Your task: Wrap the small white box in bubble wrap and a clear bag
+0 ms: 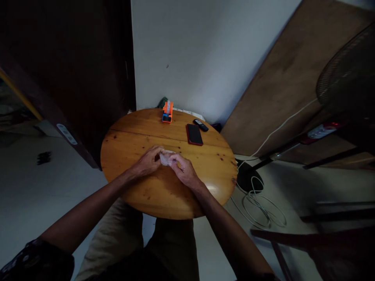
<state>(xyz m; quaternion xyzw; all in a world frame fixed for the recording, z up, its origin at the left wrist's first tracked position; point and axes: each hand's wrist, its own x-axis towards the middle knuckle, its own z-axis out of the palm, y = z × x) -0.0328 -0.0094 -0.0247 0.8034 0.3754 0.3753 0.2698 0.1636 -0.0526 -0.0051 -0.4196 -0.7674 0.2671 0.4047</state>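
Between my two hands is a small whitish, crumpled-looking piece (166,158), perhaps paper or plastic; its exact kind does not show. My left hand (149,160) grips its left end with bent fingers. At its right end, my right hand (185,170) pinches it between thumb and fingers. Both hands are over the middle of a round wooden table (164,199). Beyond them, toward the wall, stands an orange and blue tape dispenser (168,112). A dark phone with a red edge (194,134) lies right of it, beside a small black keypad phone (200,125).
A pale wall (187,50) rises behind the table, with a dark door (70,58) on the left. At right are a wooden board (263,74), a standing fan (348,74) and a loosely coiled white cable (258,207) on the floor. A dark chair (293,238) stands lower right.
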